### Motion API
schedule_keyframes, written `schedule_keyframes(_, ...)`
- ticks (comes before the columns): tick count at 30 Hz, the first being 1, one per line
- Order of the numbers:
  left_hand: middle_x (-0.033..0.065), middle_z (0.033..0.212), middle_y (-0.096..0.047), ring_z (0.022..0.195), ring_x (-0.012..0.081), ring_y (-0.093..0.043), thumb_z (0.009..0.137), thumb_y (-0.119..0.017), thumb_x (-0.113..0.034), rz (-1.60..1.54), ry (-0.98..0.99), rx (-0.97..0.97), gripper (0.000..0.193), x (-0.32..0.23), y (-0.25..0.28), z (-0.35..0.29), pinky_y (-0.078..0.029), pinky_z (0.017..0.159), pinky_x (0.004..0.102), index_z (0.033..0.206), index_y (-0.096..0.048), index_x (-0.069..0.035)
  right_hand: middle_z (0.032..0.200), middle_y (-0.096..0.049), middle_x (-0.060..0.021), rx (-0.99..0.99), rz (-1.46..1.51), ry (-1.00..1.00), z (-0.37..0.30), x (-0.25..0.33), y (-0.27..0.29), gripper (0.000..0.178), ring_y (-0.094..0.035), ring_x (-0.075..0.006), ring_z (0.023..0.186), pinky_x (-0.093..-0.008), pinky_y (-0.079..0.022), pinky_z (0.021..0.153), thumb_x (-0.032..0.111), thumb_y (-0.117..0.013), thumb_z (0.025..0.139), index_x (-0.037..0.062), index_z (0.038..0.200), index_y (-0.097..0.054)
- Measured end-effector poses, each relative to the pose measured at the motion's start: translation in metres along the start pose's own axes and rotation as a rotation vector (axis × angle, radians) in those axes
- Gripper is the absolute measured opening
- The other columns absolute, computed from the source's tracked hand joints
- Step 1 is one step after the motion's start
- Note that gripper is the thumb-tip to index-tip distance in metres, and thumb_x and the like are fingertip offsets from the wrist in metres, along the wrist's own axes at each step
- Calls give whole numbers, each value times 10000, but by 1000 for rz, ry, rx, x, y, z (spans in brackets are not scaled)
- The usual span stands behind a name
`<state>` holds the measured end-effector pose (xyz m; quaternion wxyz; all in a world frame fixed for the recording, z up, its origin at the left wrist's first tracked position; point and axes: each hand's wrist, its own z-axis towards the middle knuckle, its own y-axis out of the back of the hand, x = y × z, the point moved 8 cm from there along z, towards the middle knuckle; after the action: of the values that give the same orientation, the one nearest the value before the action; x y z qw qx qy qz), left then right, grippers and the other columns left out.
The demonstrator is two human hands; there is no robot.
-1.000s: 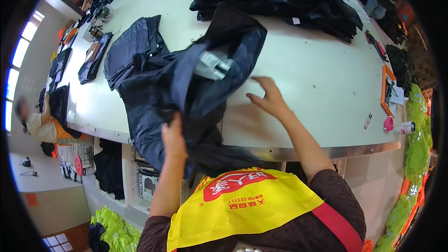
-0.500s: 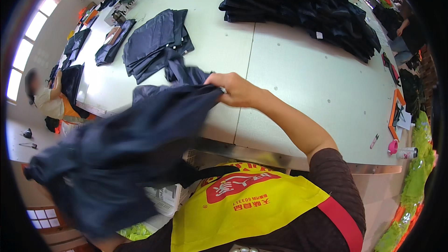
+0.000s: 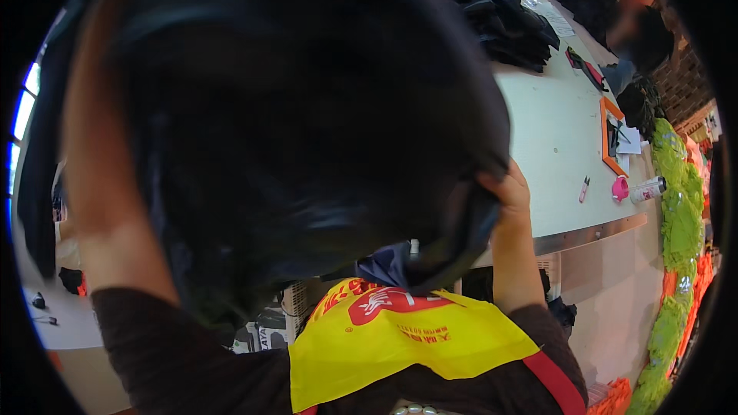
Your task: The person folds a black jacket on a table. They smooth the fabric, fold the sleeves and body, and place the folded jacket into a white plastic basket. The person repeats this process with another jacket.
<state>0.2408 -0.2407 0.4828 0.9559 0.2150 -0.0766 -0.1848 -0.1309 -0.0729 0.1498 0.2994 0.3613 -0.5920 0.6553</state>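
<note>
The large blue-black garment of smooth fabric, blurred, is raised between the person's arms and fills the upper left and centre of the view, hiding much of the broad, pale, flat-topped worktable. Below the garment's lower edge lies the bright yellow cloth apron with red print. The bare left forearm rises steeply across the garment's left part; its upper end merges with the dark blur, and whether the left hand is spread or gripping cannot be told. At upper right, beyond the garment, lies a heap of black folded cloth. The right hand, lower than the left forearm's upper end, pinches the garment's right edge, its forearm nearly upright. Well to its right are an orange rectangular frame, a white cylindrical bottle and a pink ring-shaped object.
</note>
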Motion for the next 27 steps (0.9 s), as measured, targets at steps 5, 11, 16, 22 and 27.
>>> schedule_keyframes(5,184,1265,-470,1196,356,-419,750,-633,-174,-262,-253,-66,550,-141,-200,-75,-320,1013,477,1252,-455,-40,1118,-594,-160,-354,163,-66,-30,-78,213,365,-598,-254,989,-356,-477,911,61,-498,862,-50,1209,-496)
schedule_keyframes(11,189,1373,-399,1332,355,-291,842,-601,-362,-206,183,783,589,-144,-183,-405,-210,1061,532,1343,-414,-115,975,-597,-95,-898,-540,-397,-111,-97,336,559,-580,-198,800,-279,-482,615,412,-597,847,-19,1194,-511)
schedule_keyframes(16,207,1432,-277,1326,410,-241,761,-660,-473,81,790,1054,866,-107,-103,-567,-230,1046,549,1411,-260,-65,1202,-548,-170,-727,-948,-335,-58,-74,287,645,-542,-268,1067,-323,-389,948,212,-688,759,-27,1294,-420)
schedule_keyframes(22,228,1282,-446,1178,392,-438,814,-630,-213,-38,1173,850,690,-127,-87,-564,-374,974,418,1386,-285,-44,1176,-569,-124,-622,-539,-445,-57,-87,280,484,-561,-240,1041,-350,-427,925,8,-497,810,-10,1288,-426)
schedule_keyframes(27,164,1012,-581,922,346,-578,869,-506,-75,-25,907,616,343,-38,-78,-580,-470,806,395,1201,-567,-140,1191,-565,-109,-355,-381,-404,-90,-23,275,559,-590,-232,1013,-365,-483,885,-15,-500,772,-17,1319,-387)
